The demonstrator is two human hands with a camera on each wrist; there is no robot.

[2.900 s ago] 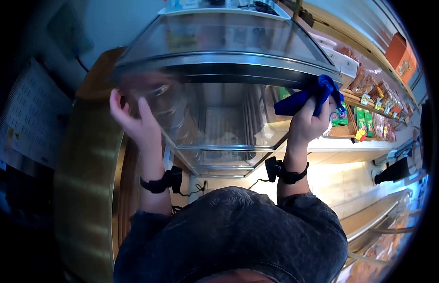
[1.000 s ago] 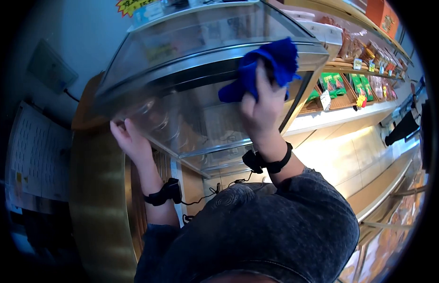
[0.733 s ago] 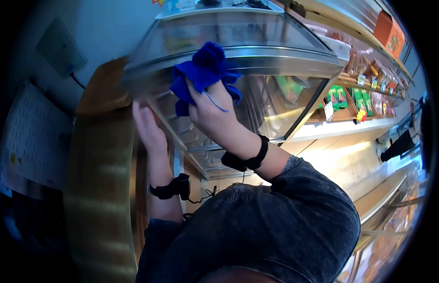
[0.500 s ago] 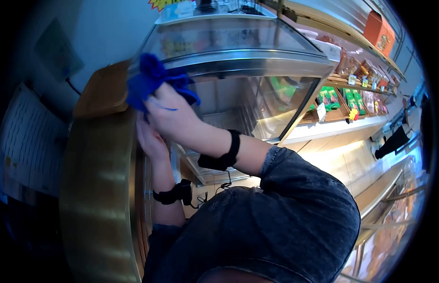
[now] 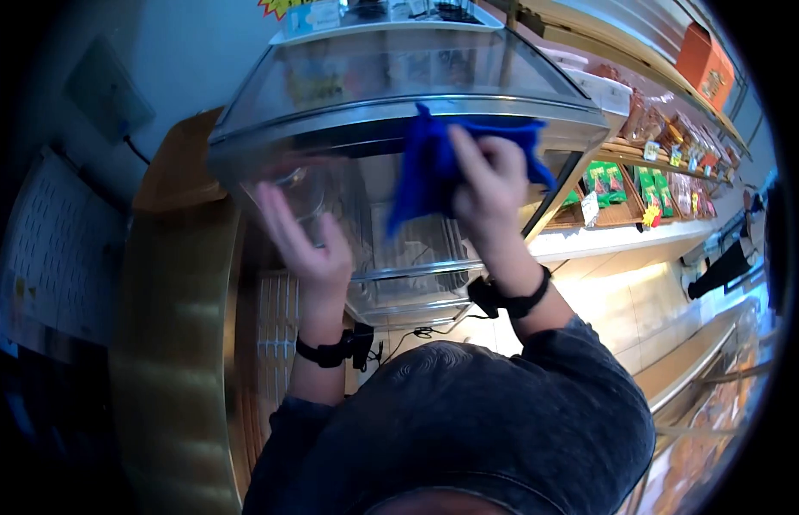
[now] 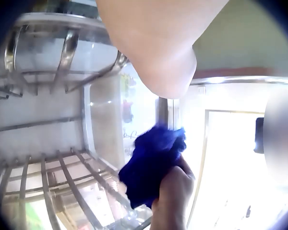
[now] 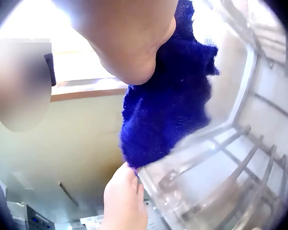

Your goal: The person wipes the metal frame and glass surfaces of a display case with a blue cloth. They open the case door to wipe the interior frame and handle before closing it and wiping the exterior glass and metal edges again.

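Note:
My right hand (image 5: 494, 189) grips a blue cloth (image 5: 429, 167), bunched and partly hanging, in front of the dark strip under the glass cabinet's metal top edge (image 5: 365, 112). In the head view my left hand (image 5: 309, 249) is raised at the cabinet's left part, fingers extended, holding nothing; whether it touches the frame I cannot tell. The left wrist view shows the cloth (image 6: 151, 165) in my right hand (image 6: 173, 194) below my left hand (image 6: 156, 48). In the right wrist view, the cloth (image 7: 168, 105) hides part of the metal frame near my left hand (image 7: 122, 201).
A white tray (image 5: 382, 33) stands on the cabinet. Inside are metal racks (image 6: 48, 191). To the left is a brass-coloured counter (image 5: 172, 326) with a brown tray (image 5: 180, 167). Shelves with green packets (image 5: 605, 182) stand at the right; a person's dark-clothed leg (image 5: 721, 270) is beyond.
My right hand has carried the cloth from the cabinet's left end toward its right part. My left hand, partly behind it before, is now apart and farther right. The cloth hangs more spread out.

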